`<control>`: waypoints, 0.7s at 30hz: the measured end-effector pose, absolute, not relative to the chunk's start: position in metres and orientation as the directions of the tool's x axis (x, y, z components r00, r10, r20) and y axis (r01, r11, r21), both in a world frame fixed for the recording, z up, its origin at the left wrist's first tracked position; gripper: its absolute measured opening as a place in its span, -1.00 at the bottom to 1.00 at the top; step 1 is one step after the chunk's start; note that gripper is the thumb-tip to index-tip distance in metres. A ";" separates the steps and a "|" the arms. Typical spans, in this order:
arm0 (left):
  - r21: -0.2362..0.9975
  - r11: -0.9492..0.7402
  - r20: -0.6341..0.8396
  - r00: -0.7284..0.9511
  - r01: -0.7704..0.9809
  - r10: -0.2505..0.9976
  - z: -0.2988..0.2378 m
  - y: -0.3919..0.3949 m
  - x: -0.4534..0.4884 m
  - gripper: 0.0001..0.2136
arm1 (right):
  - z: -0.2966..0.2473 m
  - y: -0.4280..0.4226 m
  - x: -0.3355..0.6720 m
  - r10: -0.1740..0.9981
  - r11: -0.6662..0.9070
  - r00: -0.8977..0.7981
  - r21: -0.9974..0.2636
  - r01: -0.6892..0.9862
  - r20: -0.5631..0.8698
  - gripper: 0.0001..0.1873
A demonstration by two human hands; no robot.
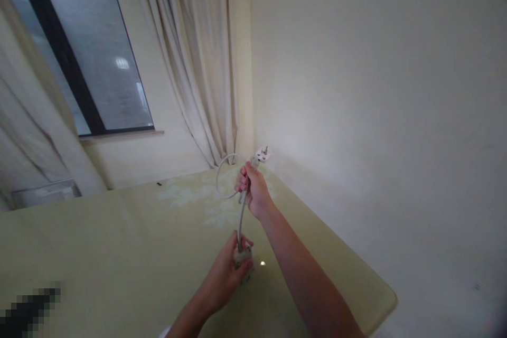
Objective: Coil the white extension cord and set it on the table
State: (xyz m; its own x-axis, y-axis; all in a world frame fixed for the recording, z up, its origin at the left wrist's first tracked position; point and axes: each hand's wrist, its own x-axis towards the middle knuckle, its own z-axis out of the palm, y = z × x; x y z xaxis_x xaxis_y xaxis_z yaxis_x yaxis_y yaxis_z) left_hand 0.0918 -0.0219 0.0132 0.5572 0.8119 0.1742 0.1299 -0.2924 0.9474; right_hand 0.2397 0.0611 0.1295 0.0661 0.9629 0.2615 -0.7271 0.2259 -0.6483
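A white power cable with a white plug at its far end is held up over a pale green table. My right hand is closed around the cable just below the plug, where the cord makes a loop. My left hand is closed around the cable's lower end, a thick whitish piece close to the table top. The cord runs nearly straight between the two hands.
The table has a faint leaf pattern and a rounded right corner. Cream curtains hang in the room corner beside a dark-framed window. A plain wall stands to the right. A pixelated dark patch lies at lower left.
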 end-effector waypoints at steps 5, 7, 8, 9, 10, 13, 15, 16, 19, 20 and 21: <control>0.667 -0.569 0.378 0.440 0.482 0.815 0.024 -0.004 0.056 -0.76 | 0.137 0.052 0.249 0.929 0.296 0.003 -0.740 -0.604 0.369 -0.48; 0.408 -0.615 0.564 0.344 0.675 0.751 0.038 0.014 0.038 -0.61 | 0.138 0.048 0.251 0.931 0.292 -0.039 -0.805 -0.517 0.363 -0.46; 0.296 -0.611 0.631 0.330 0.734 0.702 0.046 0.024 0.030 -0.57 | 0.138 0.047 0.251 0.932 0.287 -0.064 -0.835 -0.469 0.356 -0.46; 0.205 -0.598 0.684 0.324 0.775 0.654 0.053 0.033 0.026 -0.55 | 0.138 0.045 0.250 0.932 0.281 -0.093 -0.863 -0.421 0.349 -0.45; 0.135 -0.582 0.716 0.327 0.802 0.617 0.059 0.041 0.023 -0.55 | 0.139 0.043 0.249 0.930 0.274 -0.129 -0.885 -0.377 0.343 -0.45; 0.032 -0.553 0.722 0.364 0.832 0.589 0.067 0.056 0.029 -0.57 | 0.140 0.037 0.244 0.912 0.205 -0.279 -0.922 -0.327 0.302 -0.45; 0.034 -0.542 0.681 0.377 0.840 0.628 0.062 0.058 0.038 -0.58 | 0.141 0.033 0.242 0.898 0.129 -0.354 -0.925 -0.357 0.262 -0.46; 0.049 -0.534 0.657 0.375 0.844 0.654 0.057 0.058 0.042 -0.58 | 0.140 0.032 0.242 0.895 0.098 -0.376 -0.926 -0.363 0.242 -0.46; 0.102 -0.511 0.594 0.360 0.854 0.720 0.036 0.055 0.054 -0.59 | 0.134 0.031 0.241 0.904 0.092 -0.377 -0.955 -0.281 0.199 -0.44; 0.115 -0.508 0.577 0.359 0.853 0.734 0.028 0.055 0.057 -0.60 | 0.131 0.031 0.240 0.911 0.125 -0.360 -0.968 -0.219 0.199 -0.44; 0.123 -0.506 0.563 0.360 0.854 0.744 0.020 0.056 0.061 -0.60 | 0.129 0.031 0.240 0.917 0.182 -0.334 -0.974 -0.138 0.219 -0.44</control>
